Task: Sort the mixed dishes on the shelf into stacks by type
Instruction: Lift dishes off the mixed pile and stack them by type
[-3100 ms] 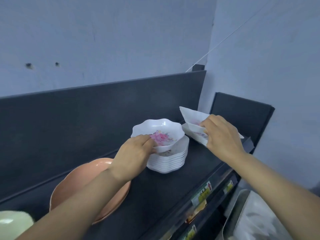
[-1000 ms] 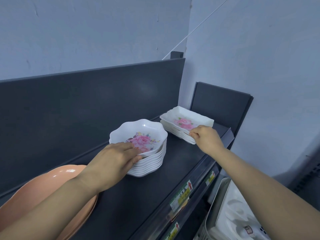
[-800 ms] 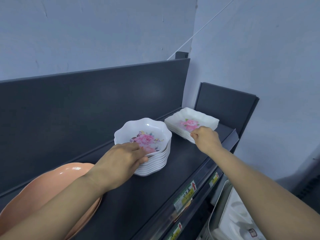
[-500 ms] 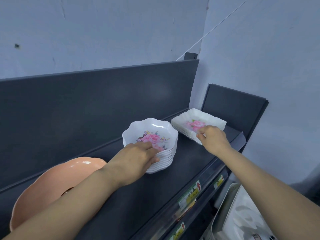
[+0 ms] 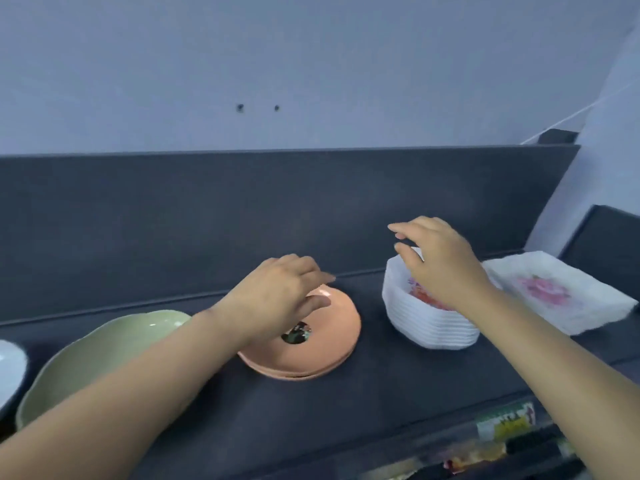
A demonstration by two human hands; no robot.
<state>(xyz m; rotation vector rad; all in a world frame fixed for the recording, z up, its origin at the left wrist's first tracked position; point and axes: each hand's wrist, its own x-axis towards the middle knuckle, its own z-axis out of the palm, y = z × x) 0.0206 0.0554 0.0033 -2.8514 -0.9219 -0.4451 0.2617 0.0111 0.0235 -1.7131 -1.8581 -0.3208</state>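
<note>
I have the dark shelf (image 5: 398,386) in front of me with the dishes laid out along it in a row. My left hand (image 5: 277,296) is down over the far side of the stack of peach plates (image 5: 322,348), palm facing down; its fingers (image 5: 317,301) are loosely spread and lie on or just above the top plate, not closed around anything, though the picture is too smeared for me to say whether they actually touch. A small dark round mark shows on the top peach plate just under that hand. My right hand (image 5: 440,265) hangs over the stack of white scalloped bowls (image 5: 426,323), its fingers (image 5: 403,252) apart and slightly curled, empty, with the fingertips above the stack's far rim. The pink flower print inside the top bowl is partly covered by that hand. To the right of the bowls, just beside them, sits the stack of white rectangular dishes (image 5: 561,299) with a pink rose in the top one. To the left of the peach plates a pale green scalloped plate (image 5: 114,344) lies behind my left forearm, and a white dish (image 5: 10,365) shows at the left edge
</note>
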